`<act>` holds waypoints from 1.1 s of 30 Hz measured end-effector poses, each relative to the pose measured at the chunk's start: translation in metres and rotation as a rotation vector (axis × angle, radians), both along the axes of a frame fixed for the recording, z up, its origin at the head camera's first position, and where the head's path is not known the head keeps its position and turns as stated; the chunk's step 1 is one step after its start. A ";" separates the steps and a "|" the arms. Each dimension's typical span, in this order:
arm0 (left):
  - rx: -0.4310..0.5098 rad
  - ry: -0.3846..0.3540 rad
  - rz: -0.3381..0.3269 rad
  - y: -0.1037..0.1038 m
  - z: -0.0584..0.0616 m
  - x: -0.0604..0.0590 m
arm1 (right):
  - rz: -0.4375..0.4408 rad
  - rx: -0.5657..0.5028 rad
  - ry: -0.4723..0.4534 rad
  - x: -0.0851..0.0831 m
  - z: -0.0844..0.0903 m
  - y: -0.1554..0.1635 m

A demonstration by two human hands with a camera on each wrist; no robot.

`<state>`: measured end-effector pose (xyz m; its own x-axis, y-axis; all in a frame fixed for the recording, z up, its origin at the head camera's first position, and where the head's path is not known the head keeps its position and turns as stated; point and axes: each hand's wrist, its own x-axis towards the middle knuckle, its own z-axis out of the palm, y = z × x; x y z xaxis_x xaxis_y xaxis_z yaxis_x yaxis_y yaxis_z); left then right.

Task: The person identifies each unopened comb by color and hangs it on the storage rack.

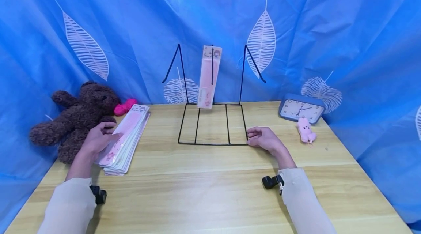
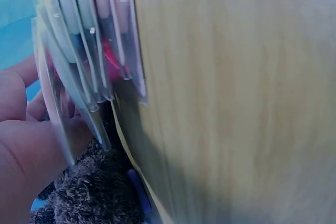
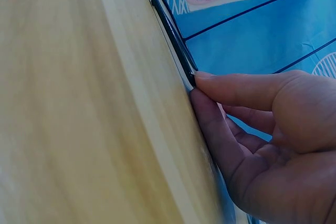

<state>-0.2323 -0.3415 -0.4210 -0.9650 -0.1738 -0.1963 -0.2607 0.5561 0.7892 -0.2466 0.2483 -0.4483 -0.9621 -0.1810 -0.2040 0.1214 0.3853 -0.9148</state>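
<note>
My left hand is at the stack of packaged combs, thumb over the top pink package and fingers curled around its far edge. In the left wrist view the hand grips the outermost package, which stands slightly apart from the others. The black wire rack stands at the back middle of the table, with three hooks. One pink packaged comb hangs on its middle hook, also visible in the right wrist view. My right hand pinches the rack's front right corner between thumb and finger.
A brown teddy bear leans beside the stack at left, a bright pink piece by its head. At the right stand a blue clock and a small pink plush toy. A blue curtain hangs behind the wooden table.
</note>
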 end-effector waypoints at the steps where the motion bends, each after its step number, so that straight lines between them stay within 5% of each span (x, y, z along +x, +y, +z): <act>1: -0.011 0.022 0.007 0.000 0.000 0.000 | 0.000 0.003 0.002 0.000 0.000 0.000; 5: -0.025 0.101 0.027 0.003 0.004 0.000 | -0.002 0.002 -0.003 -0.001 -0.001 0.001; 11: 0.021 0.077 0.028 0.007 0.015 -0.001 | 0.000 -0.007 -0.011 -0.002 -0.002 0.001; 25: 0.024 0.132 -0.057 0.042 0.043 0.000 | 0.002 -0.007 -0.004 0.000 -0.001 0.000; 33: 0.072 0.227 -0.101 0.060 0.054 0.004 | 0.000 -0.009 -0.005 0.000 0.000 0.000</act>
<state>-0.2283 -0.2814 -0.3672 -0.9975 -0.0679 0.0187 -0.0186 0.5108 0.8595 -0.2470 0.2481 -0.4485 -0.9612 -0.1823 -0.2071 0.1261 0.3773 -0.9175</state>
